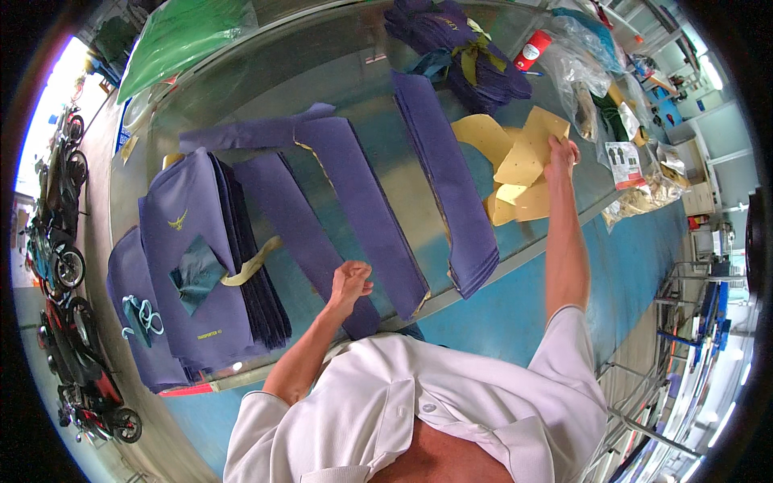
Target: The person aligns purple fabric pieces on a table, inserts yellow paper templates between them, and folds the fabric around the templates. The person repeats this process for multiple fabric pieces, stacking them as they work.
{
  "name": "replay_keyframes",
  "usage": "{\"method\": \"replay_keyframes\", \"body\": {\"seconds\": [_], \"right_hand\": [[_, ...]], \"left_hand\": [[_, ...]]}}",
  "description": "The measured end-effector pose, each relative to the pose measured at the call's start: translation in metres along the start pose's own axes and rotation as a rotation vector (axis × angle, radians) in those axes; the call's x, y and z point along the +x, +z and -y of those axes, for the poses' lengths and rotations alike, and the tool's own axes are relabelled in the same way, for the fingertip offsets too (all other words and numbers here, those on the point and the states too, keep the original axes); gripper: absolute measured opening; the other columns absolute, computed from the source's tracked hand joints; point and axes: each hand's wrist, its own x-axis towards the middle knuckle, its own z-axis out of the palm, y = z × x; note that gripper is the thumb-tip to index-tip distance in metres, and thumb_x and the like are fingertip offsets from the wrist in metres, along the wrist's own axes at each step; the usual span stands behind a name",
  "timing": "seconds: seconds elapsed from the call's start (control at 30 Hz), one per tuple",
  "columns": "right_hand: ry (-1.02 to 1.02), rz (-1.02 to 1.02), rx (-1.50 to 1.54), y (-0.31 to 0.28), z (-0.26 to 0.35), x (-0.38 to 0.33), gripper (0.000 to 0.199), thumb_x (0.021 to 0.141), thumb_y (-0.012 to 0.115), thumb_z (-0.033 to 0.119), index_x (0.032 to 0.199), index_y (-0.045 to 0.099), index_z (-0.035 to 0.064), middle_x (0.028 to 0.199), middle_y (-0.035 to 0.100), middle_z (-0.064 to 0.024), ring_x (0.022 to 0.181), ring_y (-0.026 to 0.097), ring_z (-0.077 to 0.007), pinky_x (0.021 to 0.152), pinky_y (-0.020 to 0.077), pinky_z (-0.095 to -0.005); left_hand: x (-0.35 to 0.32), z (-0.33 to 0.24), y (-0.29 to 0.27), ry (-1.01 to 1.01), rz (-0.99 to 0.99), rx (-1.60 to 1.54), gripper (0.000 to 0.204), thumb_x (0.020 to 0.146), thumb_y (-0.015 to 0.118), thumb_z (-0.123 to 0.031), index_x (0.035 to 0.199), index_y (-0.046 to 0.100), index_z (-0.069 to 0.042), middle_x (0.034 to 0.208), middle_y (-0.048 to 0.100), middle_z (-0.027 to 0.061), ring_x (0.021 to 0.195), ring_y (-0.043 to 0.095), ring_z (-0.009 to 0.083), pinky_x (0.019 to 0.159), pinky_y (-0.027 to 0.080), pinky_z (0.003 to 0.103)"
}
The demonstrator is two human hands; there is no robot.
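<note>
My right hand (pixel 562 158) is stretched out to the far right, its fingers closed on the edge of a yellow card piece (pixel 538 138). More yellow card pieces (pixel 483 137) lie overlapping beneath and beside it. Loosely curled, my left hand (pixel 352 283) hovers over a long purple fabric strip (pixel 294 213), with nothing visible in its fingers. Between my hands lie two stacks of purple strips, one near the middle (pixel 362 205) and one further right (pixel 447 189). Another purple strip (pixel 241 133) lies crosswise behind them.
At left stands a thick stack of purple fabric panels (pixel 189 241) with a dark green patch (pixel 197 275) and pale blue-handled scissors (pixel 143 318) nearby. Bundled purple pieces (pixel 475 68), a red spool (pixel 532 50) and plastic bags (pixel 576 68) occupy the far right. The metal table edge (pixel 515 259) runs before me.
</note>
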Motion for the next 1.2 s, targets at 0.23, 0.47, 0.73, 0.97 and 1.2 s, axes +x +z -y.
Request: {"method": "replay_keyframes", "body": {"seconds": [0.23, 0.47, 0.73, 0.97, 1.2], "right_hand": [[-0.114, -0.112, -0.834, 0.03, -0.021, 0.027, 0.053, 0.087, 0.06, 0.043, 0.112, 0.059, -0.0038, 0.111, 0.062, -0.0202, 0.107, 0.057, -0.0335, 0.092, 0.0444, -0.0424], [-0.537, 0.594, -0.686, 0.098, -0.02, -0.23, 0.04, 0.084, 0.064, 0.025, 0.116, 0.058, 0.0018, 0.117, 0.058, -0.0225, 0.109, 0.056, -0.038, 0.093, 0.0448, -0.0463], [-0.496, 0.778, -1.094, 0.082, -0.096, -0.403, 0.065, 0.072, 0.075, 0.027, 0.124, 0.047, 0.0003, 0.138, 0.036, -0.0225, 0.125, 0.037, -0.0405, 0.097, 0.036, -0.0537], [-0.381, 0.862, -0.886, 0.071, -0.106, -0.37, 0.039, 0.069, 0.07, 0.014, 0.104, 0.06, -0.0015, 0.127, 0.052, -0.0237, 0.118, 0.047, -0.0407, 0.099, 0.0377, -0.0489], [-0.164, 0.895, -0.69, 0.061, -0.113, -0.333, 0.032, 0.069, 0.07, 0.013, 0.095, 0.068, -0.0054, 0.107, 0.067, -0.0217, 0.101, 0.064, -0.0343, 0.089, 0.0494, -0.0389]], "left_hand": [[0.016, 0.025, 0.017, 0.086, -0.039, -0.079, 0.047, 0.088, 0.065, -0.019, 0.122, 0.052, 0.01, 0.089, 0.063, 0.0076, 0.074, 0.057, 0.0141, 0.064, 0.048, 0.029], [0.019, 0.028, 0.025, 0.04, -0.007, 0.138, 0.023, 0.088, 0.06, -0.017, 0.075, 0.042, -0.011, 0.073, 0.039, -0.0024, 0.07, 0.045, 0.0112, 0.063, 0.043, 0.031], [-0.004, -0.01, 0.041, 0.02, -0.067, 0.276, 0.032, 0.085, 0.059, -0.02, 0.103, 0.059, 0.007, 0.091, 0.059, 0.0103, 0.086, 0.054, 0.0223, 0.072, 0.045, 0.035], [-0.013, -0.009, 0.042, 0.06, -0.1, 0.189, 0.039, 0.082, 0.059, -0.022, 0.108, 0.059, 0.007, 0.092, 0.064, 0.017, 0.087, 0.061, 0.0264, 0.076, 0.048, 0.038], [-0.003, 0.031, 0.045, -0.025, -0.082, -0.16, 0.036, 0.084, 0.058, -0.017, 0.111, 0.061, 0.006, 0.093, 0.066, 0.0145, 0.09, 0.064, 0.0212, 0.077, 0.051, 0.032]]}}
